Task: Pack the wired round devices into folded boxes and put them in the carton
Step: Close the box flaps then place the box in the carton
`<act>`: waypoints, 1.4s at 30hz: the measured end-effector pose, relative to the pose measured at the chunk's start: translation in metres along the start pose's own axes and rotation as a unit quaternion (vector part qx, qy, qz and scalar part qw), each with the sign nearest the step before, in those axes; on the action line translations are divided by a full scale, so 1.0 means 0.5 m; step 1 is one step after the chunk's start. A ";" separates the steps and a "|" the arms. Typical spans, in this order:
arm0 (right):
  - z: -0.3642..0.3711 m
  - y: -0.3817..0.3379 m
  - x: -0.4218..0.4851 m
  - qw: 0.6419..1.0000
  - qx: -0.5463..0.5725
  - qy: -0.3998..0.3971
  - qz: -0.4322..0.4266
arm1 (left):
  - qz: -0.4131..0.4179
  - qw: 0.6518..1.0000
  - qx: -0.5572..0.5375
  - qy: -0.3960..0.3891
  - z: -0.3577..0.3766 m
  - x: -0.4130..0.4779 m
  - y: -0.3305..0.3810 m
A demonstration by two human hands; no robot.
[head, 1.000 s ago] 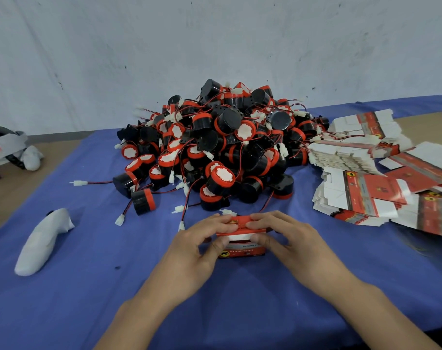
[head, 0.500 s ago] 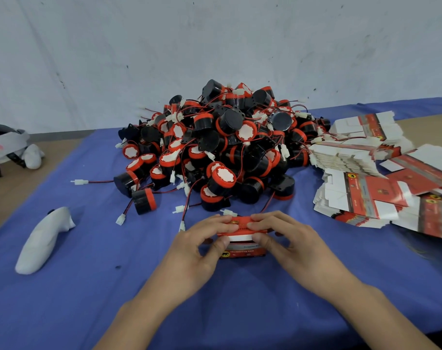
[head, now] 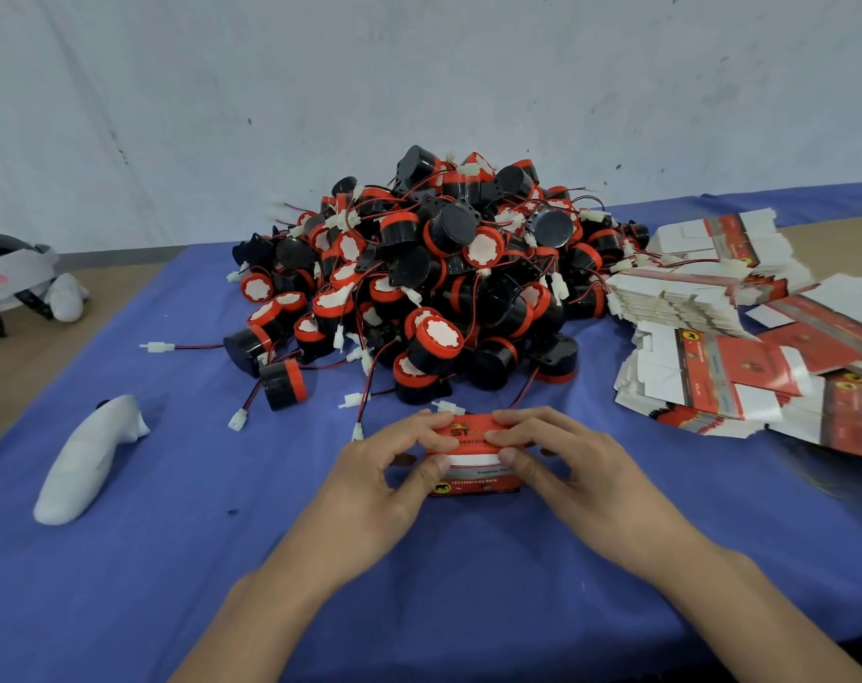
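Note:
A small red and white folded box (head: 473, 478) stands on the blue cloth in front of me. My left hand (head: 384, 480) grips its left end, fingers curled over the top and thumb on the front. My right hand (head: 572, 475) grips its right end the same way. Behind the box rises a big pile of black and red round devices (head: 434, 283) with red and black wires and white plugs. One loose device (head: 282, 384) lies at the pile's left front. Whatever the box holds is hidden.
Stacks of flat unfolded boxes (head: 714, 367) spread over the right of the blue-clothed table (head: 173, 559). A white controller-like object (head: 86, 460) lies at the left. A grey and white headset (head: 10, 278) sits on the bare wood at far left. A white wall stands behind.
Both hands stay on the box in the same spot. The fingers have shifted slightly on its top flap.

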State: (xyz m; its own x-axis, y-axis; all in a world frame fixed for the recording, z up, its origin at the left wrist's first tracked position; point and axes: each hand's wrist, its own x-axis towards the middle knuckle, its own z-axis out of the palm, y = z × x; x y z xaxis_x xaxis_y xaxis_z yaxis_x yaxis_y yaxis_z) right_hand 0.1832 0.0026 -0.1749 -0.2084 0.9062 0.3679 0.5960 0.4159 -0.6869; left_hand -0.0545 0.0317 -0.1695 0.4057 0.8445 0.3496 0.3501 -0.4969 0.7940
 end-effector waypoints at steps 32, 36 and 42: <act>-0.007 -0.007 -0.006 0.996 -0.079 -0.023 -0.022 | 0.059 0.988 0.141 0.002 0.003 -0.006 0.002; -0.006 -0.003 -0.005 0.996 -0.081 -0.021 -0.023 | 0.060 0.989 0.134 0.004 0.004 -0.004 -0.005; -0.001 -0.002 -0.010 0.997 -0.075 -0.012 -0.029 | 0.069 0.988 0.139 0.016 0.006 -0.005 -0.011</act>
State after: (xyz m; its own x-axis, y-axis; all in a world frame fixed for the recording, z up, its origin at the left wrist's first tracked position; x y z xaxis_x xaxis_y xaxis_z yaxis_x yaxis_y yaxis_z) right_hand 0.1841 -0.0022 -0.1758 -0.2644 0.8831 0.3876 0.6916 0.4537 -0.5620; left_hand -0.0547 0.0317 -0.1762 0.4395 0.7691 0.4641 0.5133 -0.6390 0.5729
